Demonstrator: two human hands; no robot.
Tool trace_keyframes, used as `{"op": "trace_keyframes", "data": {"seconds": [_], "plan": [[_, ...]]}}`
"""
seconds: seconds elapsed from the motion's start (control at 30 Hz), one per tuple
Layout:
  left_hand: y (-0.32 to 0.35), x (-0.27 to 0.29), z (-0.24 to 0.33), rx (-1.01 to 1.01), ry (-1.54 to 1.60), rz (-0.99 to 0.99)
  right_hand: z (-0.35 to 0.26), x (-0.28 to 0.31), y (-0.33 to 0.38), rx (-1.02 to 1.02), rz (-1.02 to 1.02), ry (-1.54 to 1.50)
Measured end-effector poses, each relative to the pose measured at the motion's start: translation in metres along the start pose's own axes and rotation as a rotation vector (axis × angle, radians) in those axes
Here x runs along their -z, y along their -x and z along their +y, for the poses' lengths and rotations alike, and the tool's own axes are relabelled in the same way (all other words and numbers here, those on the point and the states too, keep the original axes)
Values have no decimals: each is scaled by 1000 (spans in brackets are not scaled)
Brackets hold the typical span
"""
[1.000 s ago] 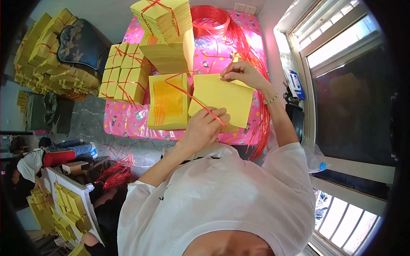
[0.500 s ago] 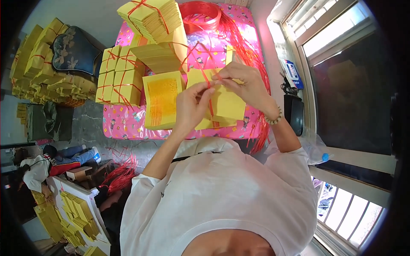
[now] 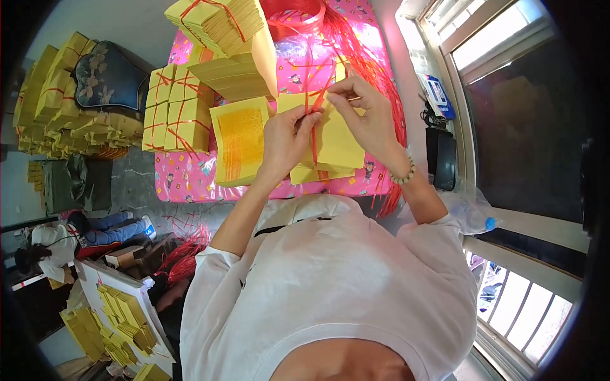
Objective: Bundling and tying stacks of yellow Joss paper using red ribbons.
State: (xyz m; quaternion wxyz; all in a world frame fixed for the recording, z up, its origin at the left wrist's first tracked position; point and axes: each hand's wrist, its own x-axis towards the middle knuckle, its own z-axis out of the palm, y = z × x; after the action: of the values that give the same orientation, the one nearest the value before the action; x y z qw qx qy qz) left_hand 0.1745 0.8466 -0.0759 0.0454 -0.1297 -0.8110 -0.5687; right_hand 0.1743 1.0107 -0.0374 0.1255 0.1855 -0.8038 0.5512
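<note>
A stack of yellow paper lies in front of me with a red plastic ribbon running across its top. My left hand rests over the stack's left part, thumb and forefinger pinching the ribbon near the middle. Just to the right, my right hand is closed in a pinch on a ribbon end above the stack. Loose ends rise in loops beyond my fingers. Beside the left hand sits another yellow stack with an orange print on top. The exact crossing of the ribbon is partly hidden by my fingertips.
Tied yellow bundles stand at the left of the pink-covered table. Taller stacks, a red ribbon coil and loose red strands lie at the back. A window is right; another person works at lower left.
My right hand has drawn slightly away from the left, raising a ribbon end. The loose ends now stand more upright. The left hand keeps its pinch.
</note>
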Motion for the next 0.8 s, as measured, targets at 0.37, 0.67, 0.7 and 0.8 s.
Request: {"op": "trace_keyframes", "data": {"seconds": [0.37, 0.67, 0.7, 0.8], "plan": [[3, -8, -5, -240, -149, 126, 37, -16, 22, 85, -171, 579], [4, -12, -10, -35, 79, 104, 51, -18, 22, 62, -188, 537], [4, -12, -11, -33, 101, 103, 49, -17, 23, 61, -184, 526], [5, -12, -4, -59, 68, 90, 46, -11, 24, 63, -188, 466]]}}
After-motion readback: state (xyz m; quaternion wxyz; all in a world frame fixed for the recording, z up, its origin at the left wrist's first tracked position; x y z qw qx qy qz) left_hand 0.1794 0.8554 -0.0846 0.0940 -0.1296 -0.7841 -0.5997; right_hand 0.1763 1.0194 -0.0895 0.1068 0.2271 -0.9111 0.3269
